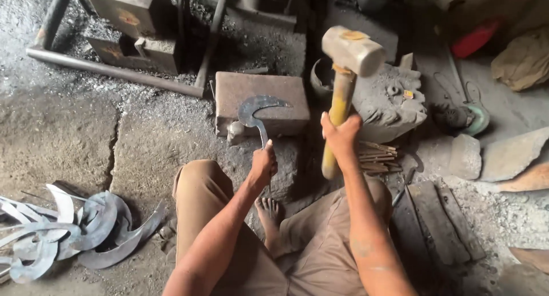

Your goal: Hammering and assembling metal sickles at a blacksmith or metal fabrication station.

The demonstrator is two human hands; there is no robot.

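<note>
Head view: the left hand [264, 163] is closed around the tang of a sickle blade [255, 110], whose curved part lies flat on the block [286, 96]. The grip hides the tang end. The right hand [341, 135] is closed on the yellow handle of a hammer [350, 50], its head raised above the block and slightly blurred. A pile of blades [68, 230], cut off at the left edge, lies on the floor. Sticks [377, 156], possibly wooden handles, lie beside the right knee.
</note>
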